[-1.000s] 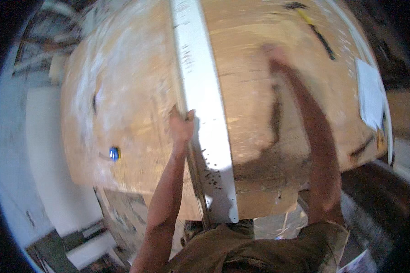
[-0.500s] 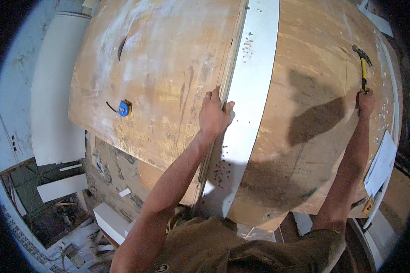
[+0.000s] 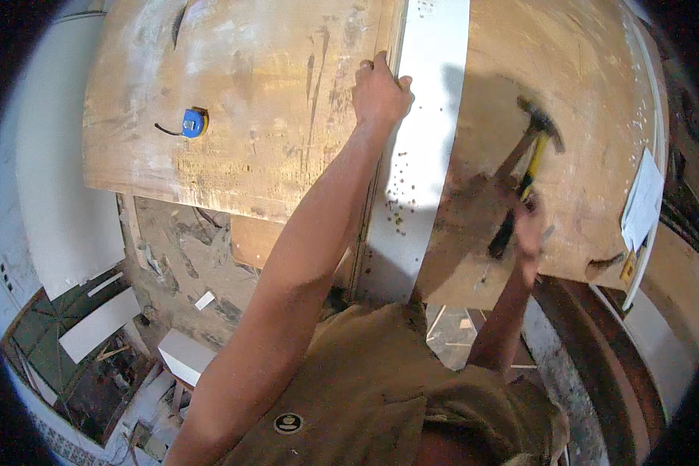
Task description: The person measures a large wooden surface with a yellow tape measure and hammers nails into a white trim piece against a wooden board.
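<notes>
My left hand [image 3: 382, 92] is closed over the edge of a narrow wooden strip [image 3: 374, 182], its thumb reaching the white strip [image 3: 431, 85] alongside. Small brown bits, too small to name, lie scattered on that white strip. To the right, my right hand [image 3: 529, 227] grips a claw hammer [image 3: 534, 161] with a yellow and black handle. The hammer and hand are somewhat blurred, with the head pointing away from me. Beneath them is a worn wooden panel [image 3: 575, 210], on which a dark shadow falls.
A blue tape measure [image 3: 194, 123] rests on the wooden panel at left. White sheets of paper [image 3: 643, 200] lie at the right edge. A tall white board [image 3: 62, 171] stands at far left. On the floor below are a white box [image 3: 185, 356] and a white board piece [image 3: 99, 325].
My right hand has brought the hammer leftward and nearer to me from the right side of the panel. My left hand still holds the strip; the whole view has shifted.
</notes>
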The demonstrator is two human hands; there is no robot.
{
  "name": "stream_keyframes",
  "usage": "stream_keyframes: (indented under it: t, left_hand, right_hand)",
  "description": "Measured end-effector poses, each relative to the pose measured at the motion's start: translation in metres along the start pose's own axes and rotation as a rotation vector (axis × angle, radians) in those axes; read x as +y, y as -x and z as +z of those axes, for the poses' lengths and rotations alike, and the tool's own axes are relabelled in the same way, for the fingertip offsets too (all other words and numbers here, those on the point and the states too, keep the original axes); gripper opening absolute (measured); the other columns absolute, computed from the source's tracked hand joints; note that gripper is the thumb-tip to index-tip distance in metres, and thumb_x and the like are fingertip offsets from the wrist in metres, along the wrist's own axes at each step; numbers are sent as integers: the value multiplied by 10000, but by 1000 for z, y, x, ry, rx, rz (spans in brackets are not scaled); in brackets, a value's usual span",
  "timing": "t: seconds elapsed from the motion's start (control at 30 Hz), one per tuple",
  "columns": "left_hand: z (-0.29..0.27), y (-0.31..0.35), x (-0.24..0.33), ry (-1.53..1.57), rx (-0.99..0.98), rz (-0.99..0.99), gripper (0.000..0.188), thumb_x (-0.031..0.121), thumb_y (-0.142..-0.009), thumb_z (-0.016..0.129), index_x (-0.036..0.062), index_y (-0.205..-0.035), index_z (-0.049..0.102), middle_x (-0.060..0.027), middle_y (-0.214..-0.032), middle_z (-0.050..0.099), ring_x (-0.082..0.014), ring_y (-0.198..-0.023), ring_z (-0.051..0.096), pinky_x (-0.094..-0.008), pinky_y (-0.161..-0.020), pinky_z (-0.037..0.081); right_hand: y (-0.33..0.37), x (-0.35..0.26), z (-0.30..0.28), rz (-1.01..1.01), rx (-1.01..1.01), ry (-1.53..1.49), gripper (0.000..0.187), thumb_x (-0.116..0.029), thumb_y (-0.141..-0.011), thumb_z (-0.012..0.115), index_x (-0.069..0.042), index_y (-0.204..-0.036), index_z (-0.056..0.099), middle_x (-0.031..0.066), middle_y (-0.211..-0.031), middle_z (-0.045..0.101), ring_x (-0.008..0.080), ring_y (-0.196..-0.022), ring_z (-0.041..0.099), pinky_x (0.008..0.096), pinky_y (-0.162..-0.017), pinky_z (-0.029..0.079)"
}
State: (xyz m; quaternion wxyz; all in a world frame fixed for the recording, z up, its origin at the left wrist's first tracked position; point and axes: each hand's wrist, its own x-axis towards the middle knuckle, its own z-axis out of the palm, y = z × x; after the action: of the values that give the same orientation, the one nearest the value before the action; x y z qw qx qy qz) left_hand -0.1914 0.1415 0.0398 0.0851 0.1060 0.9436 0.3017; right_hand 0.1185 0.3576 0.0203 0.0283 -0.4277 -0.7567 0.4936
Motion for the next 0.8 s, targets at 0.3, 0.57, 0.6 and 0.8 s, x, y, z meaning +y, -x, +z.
stream_keyframes:
  t: [0.3, 0.57, 0.6, 0.8]
  left_hand:
    - [-6, 4, 3, 12, -83, -50, 612, 267, -883, 691, 20, -1380, 434, -222, -1315, 498, -354, -1229, 501, -491, -977, 463]
    - [-1, 1, 2, -28, -83, -61, 634, 304, -882, 696, 31, -1386, 424, -207, -1328, 489, -333, -1235, 499, -469, -974, 471]
    - [0, 0, 2, -34, -94, -61, 637, 306, -882, 696, 31, -1388, 421, -205, -1325, 490, -331, -1232, 500, -467, -971, 474]
    - [-1, 0, 1, -42, -81, -53, 645, 303, -883, 694, 31, -1394, 410, -207, -1320, 491, -328, -1224, 504, -467, -961, 480]
  right_hand:
    - [169, -30, 91, 390, 7, -784, 154, -183, -926, 639, -82, -996, 547, 11, -677, 526, 96, -505, 486, 275, -455, 400]
    - [259, 10, 91, -255, 151, -53, 174, -208, -985, 567, -47, -919, 572, 11, -657, 530, 137, -516, 526, 301, -474, 431]
    - [262, 19, 94, -415, 156, 62, 179, -200, -975, 580, -38, -901, 578, 25, -663, 547, 160, -539, 555, 314, -496, 447]
    - [273, 41, 118, -322, 11, 348, 184, -186, -928, 623, -6, -958, 606, 145, -759, 660, 270, -673, 649, 390, -619, 508]
